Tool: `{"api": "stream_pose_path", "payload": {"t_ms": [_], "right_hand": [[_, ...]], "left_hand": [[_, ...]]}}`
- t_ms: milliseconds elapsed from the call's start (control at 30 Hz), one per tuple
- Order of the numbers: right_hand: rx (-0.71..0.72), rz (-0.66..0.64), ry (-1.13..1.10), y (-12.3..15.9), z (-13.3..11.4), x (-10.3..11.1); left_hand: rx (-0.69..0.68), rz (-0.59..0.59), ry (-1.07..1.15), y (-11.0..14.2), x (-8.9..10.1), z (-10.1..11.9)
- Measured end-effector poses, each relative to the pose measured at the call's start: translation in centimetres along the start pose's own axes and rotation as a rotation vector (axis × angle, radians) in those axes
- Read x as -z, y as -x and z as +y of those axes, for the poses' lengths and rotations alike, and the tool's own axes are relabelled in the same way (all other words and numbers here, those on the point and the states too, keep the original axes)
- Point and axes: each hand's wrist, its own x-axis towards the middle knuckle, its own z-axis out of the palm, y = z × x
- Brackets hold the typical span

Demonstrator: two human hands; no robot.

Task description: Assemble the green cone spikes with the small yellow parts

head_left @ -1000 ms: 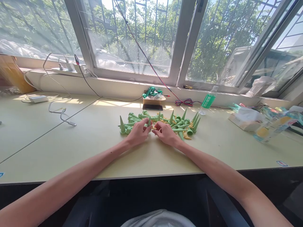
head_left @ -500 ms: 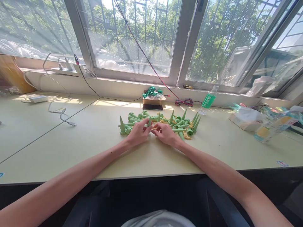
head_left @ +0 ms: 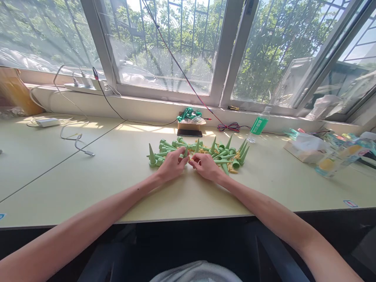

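Note:
My left hand (head_left: 171, 163) is closed around a green plastic watering spike (head_left: 185, 151), its tapered tip pointing up; the base is mostly behind the fingers. Just to the right, my right hand (head_left: 206, 166) pinches a small yellow plastic piece (head_left: 191, 159) close to that spike. Whether the two parts touch, I cannot make out. Several more green spikes lie in a heap behind and beside both hands, with one upright spike (head_left: 151, 156) at the left end. Small yellow pieces (head_left: 232, 169) are scattered at the heap's right side.
Behind the heap stand a small cardboard box (head_left: 188, 127) with green items and a dark phone (head_left: 189, 133). A green-labelled bottle (head_left: 259, 125) is at the back right, near a tissue box (head_left: 304, 148). A white cable (head_left: 76, 143) lies on the left of the table (head_left: 96, 188).
Both hands stay almost in place. The yellow piece in my right fingers has shifted only slightly beside the spike.

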Motion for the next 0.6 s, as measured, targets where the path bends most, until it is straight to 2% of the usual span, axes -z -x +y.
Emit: {"api": "stream_pose_path", "payload": {"t_ms": [233,600], "right_hand": [[-0.052,0.039,-0.016,0.06,0.1,-0.08],[-0.014,0.024,0.013,0.05,-0.07,0.02]], "left_hand": [[0.003,0.004,0.003,0.01,-0.04,-0.06],[-0.01,-0.003,-0.004,0.01,-0.02,-0.04]]}}
